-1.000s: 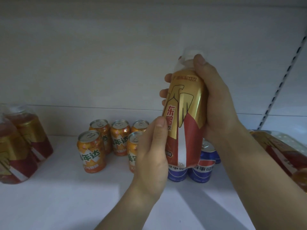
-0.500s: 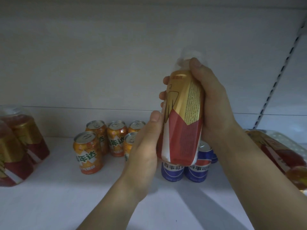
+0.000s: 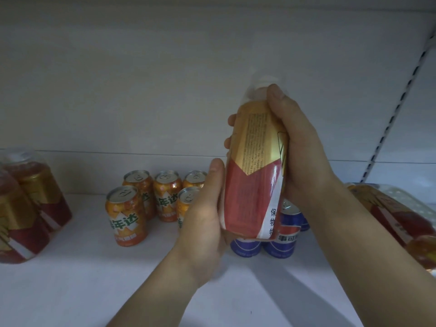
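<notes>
Turned further round since a second ago, the gold-and-red labelled plastic bottle (image 3: pixel 254 175) now shows its fine-print panel, held upright above the white shelf (image 3: pixel 94 291). Nearest, the left hand (image 3: pixel 205 220) cups its lower left side, thumb flat along the label, fingers hidden behind and seemingly curled under the base. The right hand (image 3: pixel 304 156) is clamped round the upper right side, thumb at the neck, fingertips (image 3: pixel 232 119) showing past the left edge. Blue drink cans (image 3: pixel 286 234) stand just below and behind the right hand; orange drink cans (image 3: pixel 125 218) stand beyond the left hand, to its left.
</notes>
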Demonstrator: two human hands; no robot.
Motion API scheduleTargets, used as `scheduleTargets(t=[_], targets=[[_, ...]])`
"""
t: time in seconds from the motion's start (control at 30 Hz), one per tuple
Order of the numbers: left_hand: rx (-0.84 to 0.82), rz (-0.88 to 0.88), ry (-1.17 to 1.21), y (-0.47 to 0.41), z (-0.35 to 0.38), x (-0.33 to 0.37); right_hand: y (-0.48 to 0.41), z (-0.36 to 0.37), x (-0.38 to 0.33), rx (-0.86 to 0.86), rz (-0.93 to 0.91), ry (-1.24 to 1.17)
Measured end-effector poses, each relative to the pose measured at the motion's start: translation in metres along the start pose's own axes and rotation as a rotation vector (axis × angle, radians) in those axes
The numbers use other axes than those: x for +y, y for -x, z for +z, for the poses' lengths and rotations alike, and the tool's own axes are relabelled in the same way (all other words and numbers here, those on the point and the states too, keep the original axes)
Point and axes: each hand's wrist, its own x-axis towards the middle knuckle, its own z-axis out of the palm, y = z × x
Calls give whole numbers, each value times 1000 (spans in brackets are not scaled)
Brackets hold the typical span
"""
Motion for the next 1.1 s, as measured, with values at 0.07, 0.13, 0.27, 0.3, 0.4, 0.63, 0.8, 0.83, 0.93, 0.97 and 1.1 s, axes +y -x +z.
scheduleTargets(t=[0.07, 0.13, 0.27, 0.3, 0.4, 0.63, 0.8, 0.83, 0.93, 0.97, 1.1], targets=[[10, 48, -99, -1, 1, 1, -1, -1, 0, 26, -15, -2], [69, 113, -153, -1, 3, -3, -1, 0, 2, 21, -9, 4], [140, 209, -182, -2, 7, -11, -2, 0, 5, -26, -12, -22], [134, 210, -168, -2, 8, -11, -2, 0, 5, -36, -11, -34], [113, 134, -15, -1, 7, -8, -1, 1, 4, -66, 21, -51], [74, 19, -70, -3, 3, 3, 0, 3, 2, 38, -9, 43], [181, 93, -119, -2, 7, -5, 1, 6, 6, 21, -18, 94], [174, 94, -115, -2, 8, -5, 1, 6, 5, 14, -18, 93], [181, 70, -29, -1, 6, -4, 2, 5, 5, -20, -11, 69], [170, 42, 19, -1, 6, -2, 2, 5, 5, -41, 5, 54], [73, -8, 73, 1, 2, 2, 2, 4, 5, -53, 23, 23]])
